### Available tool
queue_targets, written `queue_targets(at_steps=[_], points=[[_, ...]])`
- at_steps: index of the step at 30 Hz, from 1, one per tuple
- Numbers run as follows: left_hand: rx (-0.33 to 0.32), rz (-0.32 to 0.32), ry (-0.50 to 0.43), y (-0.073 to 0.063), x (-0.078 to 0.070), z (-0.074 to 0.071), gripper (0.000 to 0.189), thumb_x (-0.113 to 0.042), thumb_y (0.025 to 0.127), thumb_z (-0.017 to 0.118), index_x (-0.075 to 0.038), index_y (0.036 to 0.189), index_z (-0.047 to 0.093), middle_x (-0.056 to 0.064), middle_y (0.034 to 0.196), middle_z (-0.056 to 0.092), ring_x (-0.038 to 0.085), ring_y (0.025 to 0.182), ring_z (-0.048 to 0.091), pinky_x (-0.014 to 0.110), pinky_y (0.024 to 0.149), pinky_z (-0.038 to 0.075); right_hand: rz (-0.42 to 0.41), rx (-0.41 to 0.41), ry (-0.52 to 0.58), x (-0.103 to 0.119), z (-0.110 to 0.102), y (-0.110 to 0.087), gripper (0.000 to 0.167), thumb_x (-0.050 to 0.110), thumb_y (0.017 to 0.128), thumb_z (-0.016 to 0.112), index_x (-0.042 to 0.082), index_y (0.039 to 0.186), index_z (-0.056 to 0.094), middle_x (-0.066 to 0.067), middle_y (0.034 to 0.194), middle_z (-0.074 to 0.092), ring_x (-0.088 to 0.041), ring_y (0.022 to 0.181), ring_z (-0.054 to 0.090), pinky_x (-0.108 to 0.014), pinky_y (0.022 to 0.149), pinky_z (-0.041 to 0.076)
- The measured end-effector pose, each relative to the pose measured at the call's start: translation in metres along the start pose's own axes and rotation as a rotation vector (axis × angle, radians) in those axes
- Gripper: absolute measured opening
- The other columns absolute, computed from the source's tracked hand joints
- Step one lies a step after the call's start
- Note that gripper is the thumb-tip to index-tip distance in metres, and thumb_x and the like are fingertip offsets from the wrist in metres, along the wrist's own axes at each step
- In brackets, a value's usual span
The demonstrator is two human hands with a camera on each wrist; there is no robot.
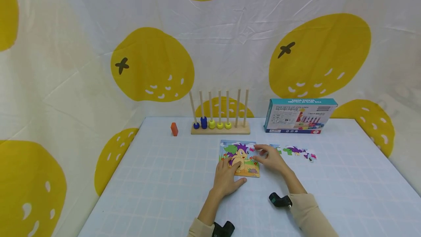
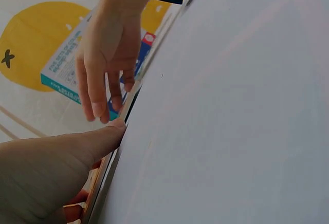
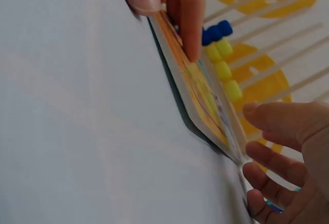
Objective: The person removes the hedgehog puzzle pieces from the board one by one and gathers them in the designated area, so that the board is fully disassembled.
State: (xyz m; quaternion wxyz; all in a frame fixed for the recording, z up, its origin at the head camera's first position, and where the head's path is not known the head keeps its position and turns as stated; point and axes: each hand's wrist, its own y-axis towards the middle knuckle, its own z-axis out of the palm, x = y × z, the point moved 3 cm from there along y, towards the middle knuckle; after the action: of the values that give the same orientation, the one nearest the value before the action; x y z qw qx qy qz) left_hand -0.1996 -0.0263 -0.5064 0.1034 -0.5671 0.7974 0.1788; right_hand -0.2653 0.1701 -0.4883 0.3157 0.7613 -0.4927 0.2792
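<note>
I see the left hand (image 1: 225, 178) lying on the thin rectangular puzzle board with a printed purple hedgehog (image 1: 242, 155). Its grip is relaxed, with the fingers laid across the left part of the picture and the thumb stretched out at the near edge. The right hand (image 1: 272, 158) is at the right side of this board. Its grip is loose and apart, the fingers a little bent; whether the fingertips touch the board, I cannot tell surely. The board lies flat on the desk with a pale blue checked cover (image 1: 148, 193).

Just beyond the right hand, to its right, I find several loose, colourful puzzle pieces (image 1: 295, 150) in a row. Behind the board stands the light wooden stand with upright rods (image 1: 241, 130); blue beads (image 1: 204, 123) sit on its two leftmost rods and yellow beads (image 1: 219, 125) on the next three. To the left of the stand, I see one small orange block (image 1: 174, 129). On the right, the white cardboard box with a teal top (image 1: 289, 121) stands on its edge. Behind all hangs a white cloth with large yellow fruits (image 1: 230, 61).
</note>
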Motion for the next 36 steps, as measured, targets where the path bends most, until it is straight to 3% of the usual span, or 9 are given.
queue_targets(at_steps=[7, 12, 18, 25, 29, 36], points=[[-0.063, 0.044, -0.005, 0.000, 0.000, -0.001, 0.055, -0.047, 0.081, 0.068, -0.014, 0.124, 0.060, 0.017, 0.129, 0.045, 0.030, 0.115, 0.038, 0.047, 0.101, 0.031, -0.010, 0.052, -0.047, 0.008, 0.013, 0.002, 0.039, 0.015, 0.083, 0.071, -0.003, 0.116, 0.062, -0.017, 0.111, 0.063, -0.029, 0.095, 0.057, -0.045, 0.084, 0.048], [-0.036, 0.017, -0.001, 0.000, 0.000, -0.001, 0.055, -0.047, 0.081, 0.068, -0.016, 0.125, 0.059, 0.015, 0.130, 0.045, 0.029, 0.116, 0.039, 0.047, 0.103, 0.031, -0.020, 0.069, -0.075, 0.007, 0.015, 0.003, 0.042, 0.017, 0.081, 0.073, -0.005, 0.115, 0.062, -0.020, 0.114, 0.062, -0.034, 0.103, 0.058, -0.048, 0.088, 0.047], [0.001, -0.002, 0.025, 0.000, 0.001, 0.000, 0.060, -0.051, 0.082, 0.065, -0.015, 0.129, 0.057, 0.013, 0.133, 0.044, 0.028, 0.120, 0.038, 0.046, 0.105, 0.030, 0.041, 0.067, -0.069, 0.006, 0.016, 0.002, 0.042, 0.019, 0.081, 0.074, -0.002, 0.115, 0.063, -0.017, 0.114, 0.063, -0.029, 0.099, 0.058, -0.045, 0.087, 0.048], [0.007, -0.003, 0.028, 0.000, -0.001, -0.001, 0.062, -0.052, 0.082, 0.065, -0.015, 0.130, 0.056, 0.014, 0.134, 0.044, 0.028, 0.120, 0.037, 0.046, 0.105, 0.029, 0.075, 0.094, -0.079, 0.009, 0.015, 0.007, 0.043, 0.017, 0.079, 0.075, -0.003, 0.115, 0.063, -0.013, 0.105, 0.064, -0.019, 0.081, 0.050, -0.030, 0.070, 0.043], [0.018, -0.007, 0.036, 0.001, -0.001, -0.001, 0.062, -0.053, 0.082, 0.064, -0.015, 0.131, 0.056, 0.013, 0.135, 0.043, 0.028, 0.122, 0.036, 0.046, 0.106, 0.029, 0.080, 0.143, -0.103, 0.011, 0.014, 0.012, 0.044, 0.015, 0.078, 0.077, -0.004, 0.115, 0.063, -0.012, 0.101, 0.064, -0.018, 0.074, 0.046, -0.027, 0.065, 0.039], [0.013, -0.004, 0.050, 0.001, -0.001, 0.000, 0.062, -0.054, 0.081, 0.064, -0.016, 0.130, 0.057, 0.013, 0.133, 0.044, 0.028, 0.119, 0.037, 0.046, 0.105, 0.030, 0.115, 0.225, -0.133, 0.014, 0.013, 0.021, 0.050, 0.017, 0.075, 0.079, -0.004, 0.117, 0.062, -0.014, 0.106, 0.066, -0.018, 0.083, 0.054, -0.036, 0.079, 0.048]])
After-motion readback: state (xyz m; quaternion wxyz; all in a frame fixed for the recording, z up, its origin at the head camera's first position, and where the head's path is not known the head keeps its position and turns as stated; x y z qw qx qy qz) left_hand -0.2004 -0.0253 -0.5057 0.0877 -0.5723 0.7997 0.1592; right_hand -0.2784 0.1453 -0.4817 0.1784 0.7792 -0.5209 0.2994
